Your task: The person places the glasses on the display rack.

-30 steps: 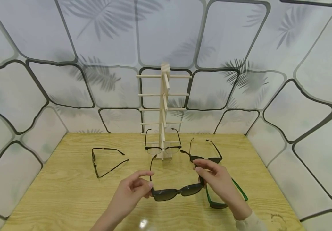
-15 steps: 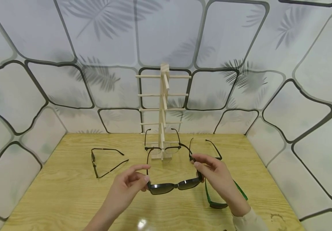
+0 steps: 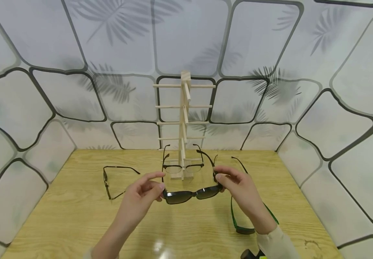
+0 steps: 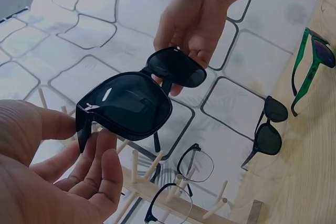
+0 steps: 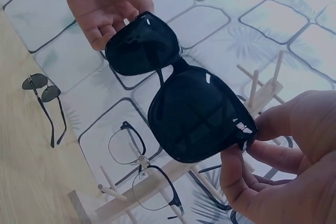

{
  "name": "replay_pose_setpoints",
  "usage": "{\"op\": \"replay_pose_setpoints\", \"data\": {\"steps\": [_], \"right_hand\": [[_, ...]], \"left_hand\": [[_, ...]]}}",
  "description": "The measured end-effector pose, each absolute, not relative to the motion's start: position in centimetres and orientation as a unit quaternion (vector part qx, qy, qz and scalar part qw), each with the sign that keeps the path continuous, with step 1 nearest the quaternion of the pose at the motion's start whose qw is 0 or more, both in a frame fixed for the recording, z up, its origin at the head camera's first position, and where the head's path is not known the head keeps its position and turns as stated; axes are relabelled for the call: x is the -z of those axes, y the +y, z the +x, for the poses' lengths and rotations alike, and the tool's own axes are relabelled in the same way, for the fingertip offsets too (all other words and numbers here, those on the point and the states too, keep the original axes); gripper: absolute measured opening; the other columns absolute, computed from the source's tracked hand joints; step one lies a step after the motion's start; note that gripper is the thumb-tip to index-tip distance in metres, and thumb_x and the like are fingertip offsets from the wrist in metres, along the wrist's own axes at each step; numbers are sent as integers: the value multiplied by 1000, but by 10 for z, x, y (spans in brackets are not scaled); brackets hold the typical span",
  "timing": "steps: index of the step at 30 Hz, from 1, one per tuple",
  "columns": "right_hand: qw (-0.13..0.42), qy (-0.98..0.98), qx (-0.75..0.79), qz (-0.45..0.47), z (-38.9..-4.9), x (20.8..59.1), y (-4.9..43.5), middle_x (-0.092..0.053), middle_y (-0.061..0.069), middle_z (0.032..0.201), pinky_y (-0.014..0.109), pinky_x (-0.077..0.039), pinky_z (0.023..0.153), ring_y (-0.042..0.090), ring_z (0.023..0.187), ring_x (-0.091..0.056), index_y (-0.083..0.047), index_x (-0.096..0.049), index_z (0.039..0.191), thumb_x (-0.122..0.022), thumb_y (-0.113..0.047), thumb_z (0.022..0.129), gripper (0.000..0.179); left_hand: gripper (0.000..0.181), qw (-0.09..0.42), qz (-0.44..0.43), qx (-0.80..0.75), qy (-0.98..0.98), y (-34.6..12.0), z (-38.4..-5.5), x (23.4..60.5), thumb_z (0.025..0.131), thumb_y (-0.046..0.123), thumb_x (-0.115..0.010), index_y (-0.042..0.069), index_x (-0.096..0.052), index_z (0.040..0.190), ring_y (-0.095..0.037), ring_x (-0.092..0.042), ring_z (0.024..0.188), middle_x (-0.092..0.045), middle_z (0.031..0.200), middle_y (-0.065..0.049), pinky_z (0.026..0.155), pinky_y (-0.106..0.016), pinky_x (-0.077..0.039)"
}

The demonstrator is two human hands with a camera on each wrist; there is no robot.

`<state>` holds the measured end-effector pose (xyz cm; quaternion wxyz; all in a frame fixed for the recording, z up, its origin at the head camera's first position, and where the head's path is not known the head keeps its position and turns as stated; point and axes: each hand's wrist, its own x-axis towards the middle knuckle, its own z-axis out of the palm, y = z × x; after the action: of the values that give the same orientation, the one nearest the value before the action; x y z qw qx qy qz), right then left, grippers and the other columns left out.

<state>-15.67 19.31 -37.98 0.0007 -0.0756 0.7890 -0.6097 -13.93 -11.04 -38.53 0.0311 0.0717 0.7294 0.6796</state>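
Note:
Black sunglasses [image 3: 178, 196] with dark lenses are held up in front of the wooden stand, temples unfolded and pointing away toward it. My left hand [image 3: 140, 197] pinches them at the left hinge between thumb and fingers. At the opposite hinge, my right hand [image 3: 238, 189] grips the right temple with thumb and fingertips. Both wrist views show the large lenses spanning the gap between the hands. Behind them, clear glasses with dark upper rims [image 3: 173, 168] sit on the lowest pegs of the wooden stand [image 3: 185, 108], whose higher pegs hold nothing.
Thin-framed glasses [image 3: 106, 181] lie unfolded at the left of the wooden table [image 3: 66, 216]. Green-framed sunglasses [image 3: 245, 230] lie under my right forearm. Another dark pair [image 4: 269, 137] rests behind my right hand. A black object [image 3: 250, 254] shows at the bottom edge.
Both hands have raised the black sunglasses and moved them forward and slightly left, toward the stand. A black object has come into view at the bottom edge.

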Motion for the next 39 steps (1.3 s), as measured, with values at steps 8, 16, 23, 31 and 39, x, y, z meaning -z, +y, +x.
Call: {"op": "replay_pose_setpoints", "data": {"steps": [8,16,23,31,39], "right_hand": [[-5,783,619,-52,-161,374,187,-65,10,141,30,-59,89,9,101,-68,-9,-68,138,-70,-23,104,37],[-3,764,643,-56,-171,373,182,-59,8,150,33,-60,90,10,92,-68,-9,-64,145,-70,-20,103,43],[11,759,648,-62,-177,374,180,-67,-4,133,33,-59,89,13,87,-69,-9,-59,150,-70,-19,103,49],[26,771,634,-60,-184,374,179,-68,1,124,34,-56,85,19,85,-66,-22,-56,153,-76,-18,98,59],[30,772,633,-54,-192,375,178,-70,1,105,29,-52,77,15,80,-64,-22,-55,155,-77,-21,98,62]], "left_hand": [[30,-17,60,-681,730,-109,-152,385,103,10,-68,11,-70,133,-18,-72,81,-75,95,-7,78,-31,-62],[28,-49,72,-689,720,-107,-167,381,103,10,-69,8,-71,130,-15,-72,81,-76,100,-13,76,-30,-61],[27,-59,56,-684,725,-109,-177,383,103,11,-69,10,-73,129,-16,-72,83,-75,96,-7,77,-31,-62],[25,-67,35,-684,725,-107,-187,384,104,13,-69,12,-74,128,-24,-72,84,-76,105,-14,76,-27,-61],[27,-78,48,-684,724,-107,-193,387,104,13,-68,11,-73,130,-17,-71,84,-75,104,-14,77,-30,-62]]}}
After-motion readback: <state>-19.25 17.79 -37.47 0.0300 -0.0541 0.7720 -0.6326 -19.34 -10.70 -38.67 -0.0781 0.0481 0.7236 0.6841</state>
